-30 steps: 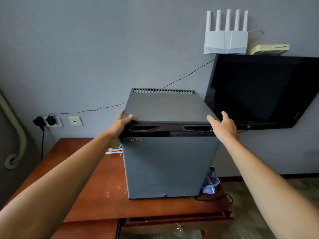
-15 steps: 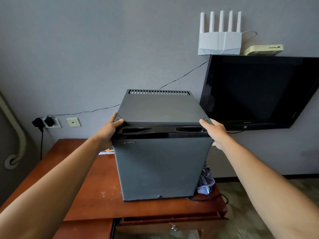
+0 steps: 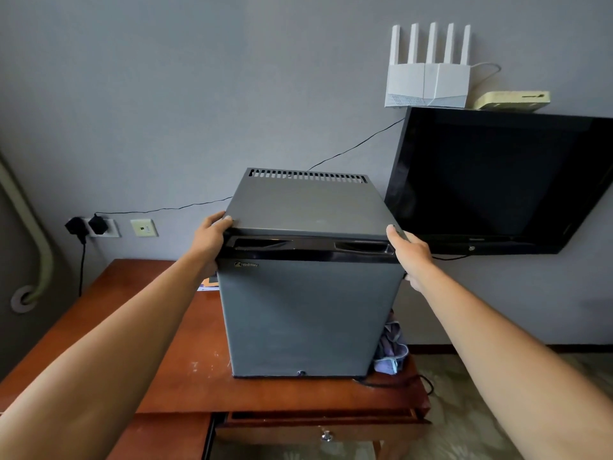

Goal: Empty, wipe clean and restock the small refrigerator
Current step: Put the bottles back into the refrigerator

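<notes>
Obs., near to far.

Drawer (image 3: 326, 426) under the front edge of the surface (image 3: 159, 370) sits slightly pulled out, at 6 o'clock of the frame.

Small refrigerator (image 3: 308, 313) stands upright on the surface, toward its right end, door facing the viewer and closed. A bundled cloth (image 3: 391, 355) lies just beside its lower right corner, at about 4 o'clock from the door centre; likely the wiper, judged only.

Left hand (image 3: 210, 242) grips the top left front corner of the refrigerator: thumb on the top panel, fingers wrapped down the side. Right hand (image 3: 409, 254) grips the top right front corner likewise, thumb up on the edge, fingers hidden behind the side wall. Hands well apart, one at each corner, both clamped on the cabinet.

Far: wall socket (image 3: 99, 227) with plugs at 9 o'clock, television (image 3: 497, 180) at 2 o'clock, router (image 3: 428, 81) above it at 1 o'clock.

Step in hand (judgement): positioning or steadying the cabinet before opening; nothing emptied yet, the task is at its very start.

Next move calls for: releasing one corner and hooking fingers into a recessed handle slot (image 3: 262, 243) along the door's top edge, other hand bracing the cabinet so it does not slide. Hinge side cannot be told. Mind the cable (image 3: 398, 383) trailing at the right base.
</notes>
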### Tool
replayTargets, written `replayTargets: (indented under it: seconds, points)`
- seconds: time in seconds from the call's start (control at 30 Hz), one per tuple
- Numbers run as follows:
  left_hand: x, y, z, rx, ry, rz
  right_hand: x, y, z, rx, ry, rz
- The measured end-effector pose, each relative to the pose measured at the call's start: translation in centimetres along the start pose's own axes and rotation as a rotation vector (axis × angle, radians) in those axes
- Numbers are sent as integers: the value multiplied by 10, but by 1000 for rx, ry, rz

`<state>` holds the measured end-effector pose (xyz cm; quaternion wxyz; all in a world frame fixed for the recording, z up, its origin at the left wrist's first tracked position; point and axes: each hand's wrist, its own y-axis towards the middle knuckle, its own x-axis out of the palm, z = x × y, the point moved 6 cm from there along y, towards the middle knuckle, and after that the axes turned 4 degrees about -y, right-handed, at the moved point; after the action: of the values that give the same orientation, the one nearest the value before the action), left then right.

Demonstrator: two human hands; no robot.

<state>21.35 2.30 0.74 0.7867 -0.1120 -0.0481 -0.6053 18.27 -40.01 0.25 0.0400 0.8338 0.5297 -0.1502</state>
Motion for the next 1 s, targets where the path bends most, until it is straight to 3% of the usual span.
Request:
replayTargets:
  seconds: [0.73,0.83,1.0]
  points:
    - [5,-5,-8,-27,-87,-43,-10,10,3,-46,1,14]
    - [4,-14,1,27,68,6,-9,1,-2,-30,-36,-36]
    - [1,-40,21,343,738,149,-24,-24,1,-104,-330,13]
